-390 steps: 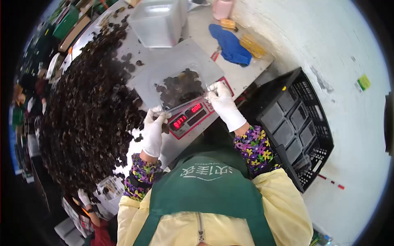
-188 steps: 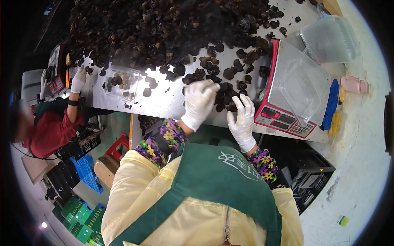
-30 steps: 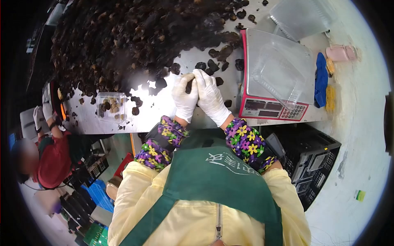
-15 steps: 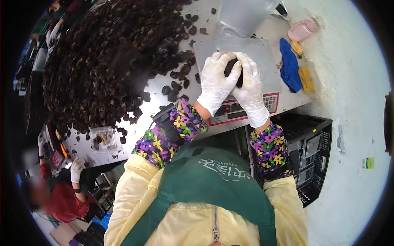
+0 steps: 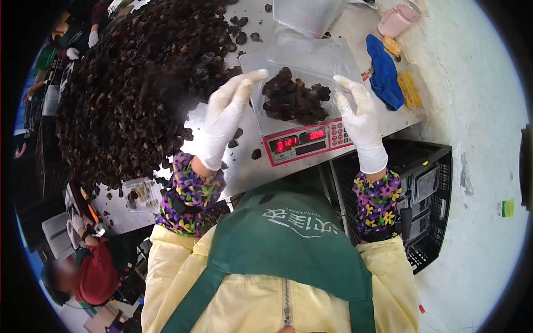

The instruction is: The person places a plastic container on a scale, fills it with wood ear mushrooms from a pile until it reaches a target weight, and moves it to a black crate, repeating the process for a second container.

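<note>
A clear plastic box with its lid raised stands on the electronic scale, between my two hands. In it lies a heap of dark brown, wrinkled pieces that look like mushrooms. The red display reads 0.121. My left hand, in a white glove, is open beside the box's left side, fingers stretched toward it. My right hand, also gloved, is open at the right side with its fingertips right by the rim. Neither hand holds anything.
A big pile of similar dark pieces covers the table's left. Stacked clear boxes stand behind the scale. At right are a blue cloth, a pink bottle and a black crate. A co-worker is at lower left.
My hands, cupped together around dark pieces over the scale, have parted to either side and opened. The pieces now lie in the clear box, and the display shows bright digits.
</note>
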`<state>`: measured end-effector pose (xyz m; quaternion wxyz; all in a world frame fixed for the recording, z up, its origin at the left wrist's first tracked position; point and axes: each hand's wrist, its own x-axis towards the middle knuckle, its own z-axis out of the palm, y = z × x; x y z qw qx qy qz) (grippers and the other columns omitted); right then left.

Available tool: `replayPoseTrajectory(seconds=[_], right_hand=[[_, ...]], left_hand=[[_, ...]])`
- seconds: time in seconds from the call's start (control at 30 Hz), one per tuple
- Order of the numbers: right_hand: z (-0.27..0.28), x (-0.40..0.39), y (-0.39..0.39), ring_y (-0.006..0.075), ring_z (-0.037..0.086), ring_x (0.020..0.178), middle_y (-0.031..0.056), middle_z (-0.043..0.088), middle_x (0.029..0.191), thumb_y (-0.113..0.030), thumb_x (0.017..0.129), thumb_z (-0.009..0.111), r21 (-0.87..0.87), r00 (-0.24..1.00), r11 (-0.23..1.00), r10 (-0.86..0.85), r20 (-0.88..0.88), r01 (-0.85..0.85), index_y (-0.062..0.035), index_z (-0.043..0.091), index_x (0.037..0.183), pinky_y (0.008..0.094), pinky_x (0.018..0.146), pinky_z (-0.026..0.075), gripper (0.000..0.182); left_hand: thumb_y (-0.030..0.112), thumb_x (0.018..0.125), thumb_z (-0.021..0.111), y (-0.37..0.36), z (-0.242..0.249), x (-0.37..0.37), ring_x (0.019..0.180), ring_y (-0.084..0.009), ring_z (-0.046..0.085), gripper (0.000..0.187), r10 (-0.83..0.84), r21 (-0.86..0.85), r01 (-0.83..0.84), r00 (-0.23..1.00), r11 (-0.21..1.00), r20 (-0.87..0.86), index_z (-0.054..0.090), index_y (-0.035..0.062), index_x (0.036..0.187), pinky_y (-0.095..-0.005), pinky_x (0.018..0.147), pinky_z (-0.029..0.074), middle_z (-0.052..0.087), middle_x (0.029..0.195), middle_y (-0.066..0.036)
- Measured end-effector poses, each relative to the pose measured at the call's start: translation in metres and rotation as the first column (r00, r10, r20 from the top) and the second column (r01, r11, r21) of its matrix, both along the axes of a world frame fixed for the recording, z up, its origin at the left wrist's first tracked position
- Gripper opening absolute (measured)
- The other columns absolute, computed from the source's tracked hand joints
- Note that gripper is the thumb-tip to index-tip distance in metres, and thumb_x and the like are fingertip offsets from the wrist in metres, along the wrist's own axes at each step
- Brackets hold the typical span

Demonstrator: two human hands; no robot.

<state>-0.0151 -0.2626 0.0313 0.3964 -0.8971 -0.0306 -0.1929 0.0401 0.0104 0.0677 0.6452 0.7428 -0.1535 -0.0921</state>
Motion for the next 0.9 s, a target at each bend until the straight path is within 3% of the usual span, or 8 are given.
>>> replayPoseTrajectory(seconds=[0.03, 0.17, 0.23, 0.3, 0.4, 0.5, 0.63, 0.9], right_hand=[[-0.004, -0.003, 0.003, 0.0320, 0.062, 0.109, 0.0131, 0.067, 0.115, -0.010, 0.089, 0.065, 0.001, 1.000, 1.000, 0.008, 0.001, -0.008, -0.0084, 0.065, 0.122, 0.0396, 0.096, 0.047, 0.032], [-0.011, -0.017, 0.019, 0.0316, 0.060, 0.108, 0.0118, 0.067, 0.113, -0.007, 0.087, 0.066, -0.065, 0.999, 0.997, 0.031, 0.010, -0.030, -0.0090, 0.068, 0.118, 0.0401, 0.096, 0.046, 0.031], [-0.014, -0.021, 0.027, 0.0316, 0.061, 0.107, 0.0109, 0.068, 0.112, -0.006, 0.086, 0.066, -0.126, 0.998, 0.991, 0.050, 0.045, -0.044, -0.0086, 0.069, 0.115, 0.0410, 0.096, 0.047, 0.030], [-0.012, -0.025, 0.031, 0.0312, 0.061, 0.107, 0.0109, 0.069, 0.110, -0.003, 0.084, 0.066, -0.135, 0.996, 0.990, 0.039, 0.077, -0.029, -0.0077, 0.069, 0.112, 0.0409, 0.095, 0.047, 0.028], [-0.014, -0.028, 0.032, 0.0308, 0.062, 0.107, 0.0116, 0.069, 0.110, 0.001, 0.085, 0.064, -0.150, 0.997, 0.988, 0.032, 0.067, -0.022, -0.0064, 0.069, 0.112, 0.0404, 0.096, 0.047, 0.028], [-0.020, -0.030, 0.033, 0.0290, 0.062, 0.108, 0.0111, 0.069, 0.111, 0.003, 0.086, 0.064, -0.139, 0.998, 0.990, 0.033, 0.048, -0.027, -0.0059, 0.069, 0.112, 0.0390, 0.096, 0.048, 0.028], [-0.022, -0.032, 0.040, 0.0282, 0.062, 0.106, 0.0111, 0.069, 0.111, 0.006, 0.085, 0.064, -0.145, 0.998, 0.989, 0.047, 0.039, -0.041, -0.0064, 0.069, 0.113, 0.0381, 0.095, 0.048, 0.031], [-0.022, -0.038, 0.048, 0.0278, 0.062, 0.104, 0.0104, 0.069, 0.110, 0.006, 0.085, 0.064, -0.140, 0.998, 0.989, 0.049, 0.048, -0.041, -0.0074, 0.069, 0.113, 0.0378, 0.092, 0.049, 0.032]], left_hand=[[0.020, 0.105, 0.050, 0.011, -0.003, -0.004, 0.112, -0.0151, 0.060, 0.031, 0.092, 0.021, -0.091, 0.994, 0.996, -0.052, 0.065, 0.0006, 0.124, -0.0281, 0.100, 0.043, 0.069, 0.119, -0.007], [0.013, 0.103, 0.053, 0.072, -0.066, -0.029, 0.116, -0.0193, 0.061, 0.028, 0.355, 0.193, -0.395, 0.911, 0.898, 0.212, 0.064, 0.0014, 0.127, -0.0328, 0.105, 0.042, 0.067, 0.125, -0.010], [0.010, 0.097, 0.060, 0.100, -0.099, -0.056, 0.121, -0.0261, 0.056, 0.034, 0.327, 0.409, -0.519, 0.830, 0.751, 0.452, 0.060, 0.0044, 0.131, -0.0357, 0.105, 0.042, 0.062, 0.129, -0.014], [0.011, 0.091, 0.068, 0.118, -0.129, -0.087, 0.125, -0.0317, 0.052, 0.048, 0.343, 0.504, -0.593, 0.792, 0.627, 0.506, 0.055, 0.0054, 0.137, -0.0416, 0.106, 0.041, 0.058, 0.133, -0.016], [0.035, 0.077, 0.081, 0.133, -0.151, -0.125, 0.128, -0.0450, 0.044, 0.081, 0.279, 0.722, -0.471, 0.882, 0.507, 0.379, 0.045, 0.0114, 0.146, -0.0498, 0.107, 0.038, 0.042, 0.143, -0.027], [0.042, 0.071, 0.083, 0.138, -0.176, -0.128, 0.133, -0.0484, 0.038, 0.092, 0.160, 0.711, -0.449, 0.885, 0.542, 0.437, 0.044, 0.0130, 0.148, -0.0564, 0.111, 0.032, 0.040, 0.143, -0.029], [0.051, 0.070, 0.081, 0.123, -0.173, -0.092, 0.138, -0.0473, 0.033, 0.094, 0.056, 0.720, -0.400, 0.891, 0.567, 0.451, 0.042, 0.0216, 0.151, -0.0580, 0.114, 0.025, 0.035, 0.149, -0.029], [0.059, 0.078, 0.072, 0.082, -0.157, -0.022, 0.137, -0.0421, 0.038, 0.083, -0.134, 0.827, -0.302, 0.904, 0.473, 0.407, 0.042, 0.0291, 0.150, -0.0602, 0.109, 0.034, 0.036, 0.152, -0.021]])
